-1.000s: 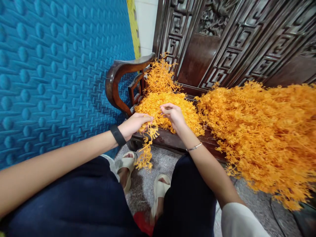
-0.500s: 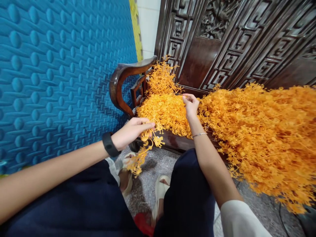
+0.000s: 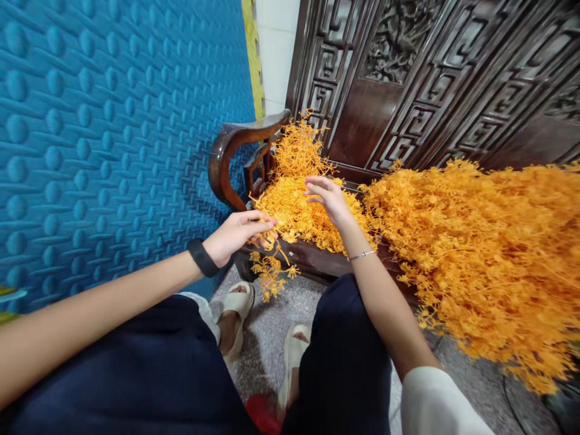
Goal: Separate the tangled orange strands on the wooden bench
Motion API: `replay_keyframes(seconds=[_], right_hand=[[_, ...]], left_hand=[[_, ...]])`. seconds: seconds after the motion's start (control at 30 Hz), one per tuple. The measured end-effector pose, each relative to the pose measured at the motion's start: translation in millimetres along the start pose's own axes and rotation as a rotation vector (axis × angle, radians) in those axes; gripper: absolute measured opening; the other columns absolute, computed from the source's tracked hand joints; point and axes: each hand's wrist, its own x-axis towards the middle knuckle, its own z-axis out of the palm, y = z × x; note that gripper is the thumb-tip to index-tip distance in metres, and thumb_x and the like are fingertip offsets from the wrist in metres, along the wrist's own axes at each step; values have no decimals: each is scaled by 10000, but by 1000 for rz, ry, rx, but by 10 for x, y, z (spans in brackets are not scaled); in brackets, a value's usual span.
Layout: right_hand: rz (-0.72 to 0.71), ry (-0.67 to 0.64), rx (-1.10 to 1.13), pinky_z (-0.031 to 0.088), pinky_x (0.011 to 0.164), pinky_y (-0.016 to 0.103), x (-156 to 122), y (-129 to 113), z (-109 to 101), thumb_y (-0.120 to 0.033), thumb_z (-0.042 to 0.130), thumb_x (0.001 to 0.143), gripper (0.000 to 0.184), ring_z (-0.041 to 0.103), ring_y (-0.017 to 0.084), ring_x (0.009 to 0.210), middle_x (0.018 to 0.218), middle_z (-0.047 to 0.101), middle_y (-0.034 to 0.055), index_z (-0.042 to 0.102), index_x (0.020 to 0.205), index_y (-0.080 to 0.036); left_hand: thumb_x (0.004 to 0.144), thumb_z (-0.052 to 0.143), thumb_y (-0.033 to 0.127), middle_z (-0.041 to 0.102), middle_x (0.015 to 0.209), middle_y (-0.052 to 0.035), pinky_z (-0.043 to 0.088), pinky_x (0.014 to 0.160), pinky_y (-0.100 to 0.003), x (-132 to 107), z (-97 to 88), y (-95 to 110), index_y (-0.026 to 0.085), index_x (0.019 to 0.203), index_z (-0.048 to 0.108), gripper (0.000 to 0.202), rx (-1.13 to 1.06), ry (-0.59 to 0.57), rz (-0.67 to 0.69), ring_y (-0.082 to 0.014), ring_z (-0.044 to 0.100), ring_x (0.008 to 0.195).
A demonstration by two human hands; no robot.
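My left hand [image 3: 235,232], with a black band on the wrist, pinches an orange plastic sprig [image 3: 270,275] that hangs down over the front edge of the dark wooden bench [image 3: 312,257]. My right hand [image 3: 328,198], with a thin bracelet on the wrist, hovers with its fingers spread over the small pile of orange sprigs [image 3: 299,208] at the bench's left end. It holds nothing that I can see.
A much larger heap of orange sprigs [image 3: 489,248] covers the bench to the right and spills over its edge. The bench's curved armrest [image 3: 229,151] meets a blue embossed wall panel [image 3: 113,133]. Carved dark wood stands behind. My knees and sandalled feet [image 3: 238,308] are on the speckled floor.
My right hand went out to the gap between the piles and has come back left over the small pile. The sprig in my left hand has swung up closer to the bench edge.
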Motion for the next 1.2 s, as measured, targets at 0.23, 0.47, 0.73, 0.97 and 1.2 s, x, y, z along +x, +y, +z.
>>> replay_keyframes(seconds=[0.23, 0.47, 0.73, 0.97, 1.2], right_hand=[[34, -479, -101, 461, 651, 243, -526, -287, 489, -314, 751, 618, 243, 589, 88, 642, 722, 643, -8, 620, 765, -171], [23, -253, 178, 469, 645, 270, -486, -228, 457, -312, 760, 586, 241, 600, 102, 603, 664, 663, -18, 560, 650, -193], [73, -115, 173, 423, 603, 243, -411, -163, 440, -315, 739, 574, 189, 571, 99, 606, 645, 630, -11, 603, 606, -188], [62, 515, 157, 357, 529, 217, -37, -69, -256, -302, 628, 662, 135, 507, 80, 563, 706, 595, -9, 565, 686, -185], [-85, 532, -235, 223, 484, 235, 149, 231, -719, -404, 641, 618, 271, 281, 66, 464, 493, 379, -65, 633, 726, -155]], left_hand=[[707, 627, 279, 600, 653, 12, 364, 542, -202, 76, -13, -47, 136, 724, 582, 151, 44, 86, 85, -77, 492, 552], [757, 590, 395, 433, 572, 55, 326, 506, -204, 69, 73, 19, 152, 590, 486, 312, 69, 26, 135, -57, 414, 490], [723, 610, 360, 410, 558, 46, 344, 483, -213, 125, 219, 97, 147, 536, 492, 306, 20, 41, 122, -59, 381, 482], [733, 600, 357, 442, 529, 31, 348, 478, -210, -8, 206, 122, 149, 503, 492, 329, 77, 30, 156, -66, 411, 477], [753, 581, 421, 611, 649, -18, 388, 547, -223, 19, 95, 104, 149, 668, 631, 289, 146, 127, 218, -114, 532, 588]])
